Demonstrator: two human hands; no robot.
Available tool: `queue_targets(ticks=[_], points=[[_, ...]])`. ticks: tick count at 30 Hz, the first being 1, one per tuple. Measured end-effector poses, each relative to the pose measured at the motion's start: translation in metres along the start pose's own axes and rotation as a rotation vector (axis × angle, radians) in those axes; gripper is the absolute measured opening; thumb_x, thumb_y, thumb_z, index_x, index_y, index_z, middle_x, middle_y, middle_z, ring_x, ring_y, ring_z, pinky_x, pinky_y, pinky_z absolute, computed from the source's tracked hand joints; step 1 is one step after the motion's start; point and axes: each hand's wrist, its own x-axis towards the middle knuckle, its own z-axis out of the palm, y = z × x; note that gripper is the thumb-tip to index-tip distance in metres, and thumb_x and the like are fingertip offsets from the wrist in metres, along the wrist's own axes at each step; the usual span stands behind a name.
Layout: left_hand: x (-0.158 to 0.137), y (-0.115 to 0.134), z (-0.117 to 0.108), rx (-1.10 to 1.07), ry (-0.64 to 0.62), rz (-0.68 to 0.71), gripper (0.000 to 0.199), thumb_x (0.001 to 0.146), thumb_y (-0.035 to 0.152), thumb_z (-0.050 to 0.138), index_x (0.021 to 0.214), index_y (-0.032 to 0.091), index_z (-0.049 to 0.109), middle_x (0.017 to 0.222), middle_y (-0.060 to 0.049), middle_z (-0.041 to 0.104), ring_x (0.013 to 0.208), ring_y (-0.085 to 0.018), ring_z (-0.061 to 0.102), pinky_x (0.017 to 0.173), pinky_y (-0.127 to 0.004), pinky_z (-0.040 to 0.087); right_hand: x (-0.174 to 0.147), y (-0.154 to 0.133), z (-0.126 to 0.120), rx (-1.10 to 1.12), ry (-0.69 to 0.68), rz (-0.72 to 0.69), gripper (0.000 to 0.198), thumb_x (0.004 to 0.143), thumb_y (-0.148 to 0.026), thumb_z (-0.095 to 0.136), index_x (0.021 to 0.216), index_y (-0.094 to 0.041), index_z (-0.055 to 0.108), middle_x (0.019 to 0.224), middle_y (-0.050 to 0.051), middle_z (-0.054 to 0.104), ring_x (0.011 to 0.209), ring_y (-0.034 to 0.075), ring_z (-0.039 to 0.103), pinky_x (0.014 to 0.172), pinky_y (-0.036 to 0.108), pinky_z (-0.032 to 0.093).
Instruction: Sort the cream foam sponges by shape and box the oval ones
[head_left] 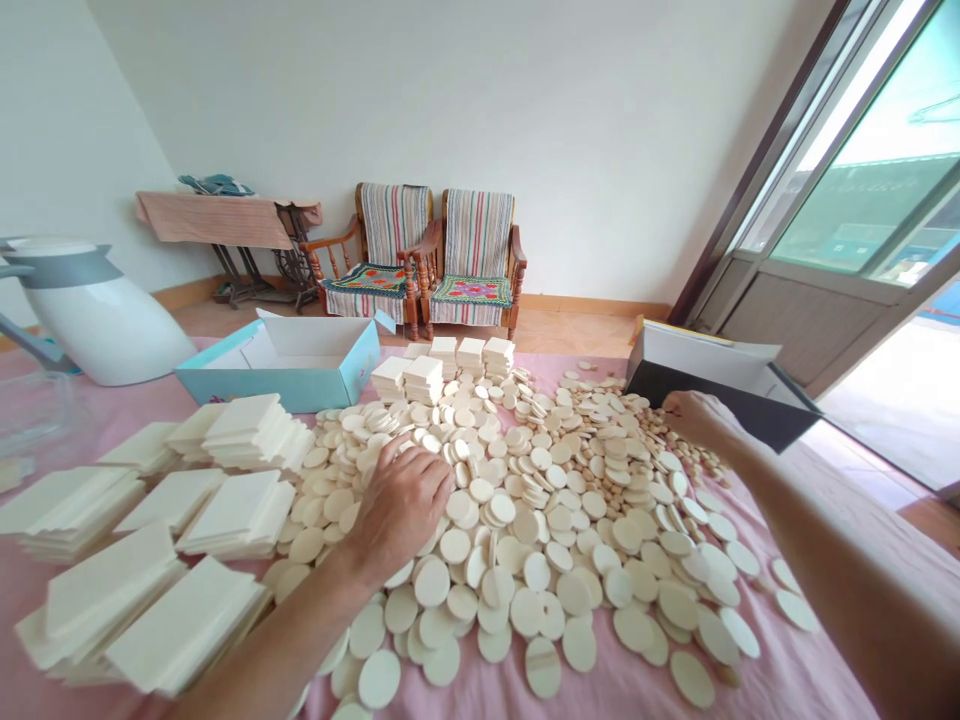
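Note:
Round, flat wooden discs [454, 545] lie in a wide heap across the middle of the pink cloth. My left hand [405, 500] rests on the heap, back up, its fingers curled down among the discs; whatever they grip is hidden. At the heap's right edge, my right hand [697, 418] reaches in beside small round wooden pieces [660, 430], close against the front of a black box [739, 405]. Its fingers are closed and their tips cannot be seen. Left of the heap stand stacks of square wooden tiles [236, 510].
A light-blue open box [277, 385] sits beyond the tile stacks, with a white jug [105, 310] at the far left. More square stacks [424, 378] stand behind the heap. Two wooden armchairs [476, 235] are against the wall; a glazed door [847, 230] is at right.

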Motion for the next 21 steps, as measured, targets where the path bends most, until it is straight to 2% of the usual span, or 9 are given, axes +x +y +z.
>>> queue_targets(ticks=[3,5,7,11,14,16,18,21], points=[[0.0,0.0,0.0,-0.002,-0.023,-0.008,0.023,0.09,0.017,0.044,0.076,0.019,0.063,0.074,-0.002,0.064,0.078,-0.017,0.059,0.102,-0.048,0.034,0.014,-0.047,0.002,0.092,-0.077,-0.177,0.02,0.079,-0.023,0.049,0.075,-0.019,0.068,0.076,0.008,0.069,0.073,0.018,0.063,0.064,0.025,0.042],[-0.001,0.0,0.0,-0.002,-0.038,-0.015,0.023,0.09,0.017,0.044,0.076,0.019,0.063,0.075,-0.002,0.064,0.079,-0.017,0.059,0.103,-0.049,0.032,0.022,-0.088,0.009,0.228,-0.131,-0.33,0.021,0.081,-0.023,0.05,0.084,-0.018,0.069,0.082,0.007,0.07,0.077,0.016,0.063,0.067,0.022,0.042],[-0.001,0.0,0.0,-0.005,-0.041,-0.019,0.022,0.09,0.017,0.044,0.078,0.019,0.063,0.076,-0.001,0.065,0.08,-0.017,0.059,0.104,-0.05,0.031,0.029,-0.129,0.019,0.316,-0.172,-0.425,0.023,0.081,-0.024,0.052,0.095,-0.016,0.069,0.09,0.007,0.071,0.082,0.015,0.063,0.071,0.021,0.043],[-0.003,-0.001,0.001,-0.016,-0.038,-0.025,0.021,0.09,0.017,0.044,0.079,0.019,0.062,0.078,-0.001,0.065,0.082,-0.017,0.059,0.105,-0.05,0.03,0.036,-0.186,0.038,0.279,-0.216,-0.432,0.035,0.08,-0.036,0.059,0.107,-0.015,0.066,0.107,0.012,0.067,0.094,0.02,0.062,0.081,0.025,0.044],[-0.004,-0.001,0.001,-0.02,-0.025,-0.021,0.021,0.09,0.017,0.045,0.078,0.019,0.062,0.079,-0.002,0.065,0.082,-0.017,0.058,0.105,-0.05,0.03,0.033,-0.203,0.041,0.196,-0.244,-0.389,0.041,0.077,-0.043,0.061,0.108,-0.015,0.066,0.107,0.015,0.066,0.097,0.024,0.061,0.082,0.03,0.045],[-0.003,-0.001,0.001,-0.019,-0.024,-0.019,0.021,0.09,0.017,0.045,0.078,0.02,0.062,0.078,-0.001,0.065,0.082,-0.017,0.058,0.105,-0.05,0.03,0.026,-0.204,0.036,0.231,-0.257,-0.414,0.04,0.077,-0.04,0.062,0.108,-0.016,0.067,0.1,0.013,0.068,0.095,0.024,0.062,0.081,0.03,0.045],[-0.003,0.0,0.0,-0.018,-0.029,-0.024,0.022,0.09,0.017,0.045,0.078,0.019,0.062,0.078,-0.001,0.065,0.082,-0.016,0.058,0.105,-0.049,0.031,0.019,-0.201,0.03,0.363,-0.307,-0.516,0.035,0.076,-0.035,0.063,0.106,-0.018,0.069,0.096,0.009,0.071,0.09,0.021,0.063,0.079,0.027,0.046],[-0.002,0.001,-0.001,-0.018,-0.028,-0.026,0.022,0.09,0.018,0.045,0.077,0.019,0.062,0.078,-0.001,0.065,0.081,-0.016,0.059,0.105,-0.049,0.031,0.021,-0.191,0.021,0.626,-0.453,-0.643,0.027,0.079,-0.03,0.06,0.102,-0.02,0.071,0.095,0.004,0.072,0.083,0.016,0.065,0.074,0.023,0.048]])
